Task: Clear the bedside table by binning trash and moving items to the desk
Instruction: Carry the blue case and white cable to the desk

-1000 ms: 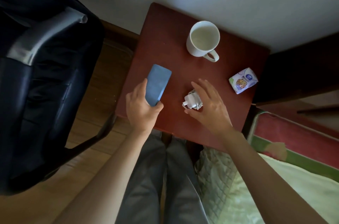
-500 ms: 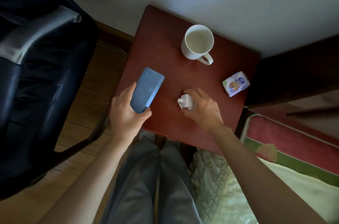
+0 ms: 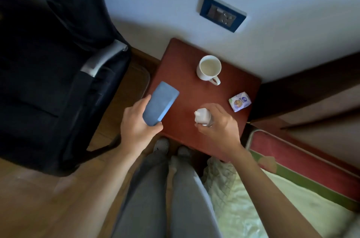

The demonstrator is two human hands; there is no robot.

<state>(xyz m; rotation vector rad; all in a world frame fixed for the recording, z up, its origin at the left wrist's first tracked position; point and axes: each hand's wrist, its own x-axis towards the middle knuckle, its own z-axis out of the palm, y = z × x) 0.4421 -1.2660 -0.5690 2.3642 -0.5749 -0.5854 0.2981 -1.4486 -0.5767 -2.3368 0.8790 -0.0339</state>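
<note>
A reddish-brown bedside table (image 3: 181,66) stands against the wall. My left hand (image 3: 136,126) grips a blue phone (image 3: 160,101), tilted and lifted over the table's left edge. My right hand (image 3: 220,122) is closed on a white charger plug (image 3: 202,116) with its cable bunched in the palm, just above the table's front part. A white mug (image 3: 209,70) stands upright at the back of the table. A small crumpled wrapper (image 3: 240,101) lies near the right edge.
A black office chair (image 3: 58,74) fills the left side, close to the table. A bed with a pale cover (image 3: 272,198) lies at the lower right. A dark wall socket (image 3: 223,12) sits above the table. My legs in grey trousers are below, on a wooden floor.
My right hand closed on the charger plug and lifted it off the table. My left hand raised the phone toward the left. The view pulled back and tilted up.
</note>
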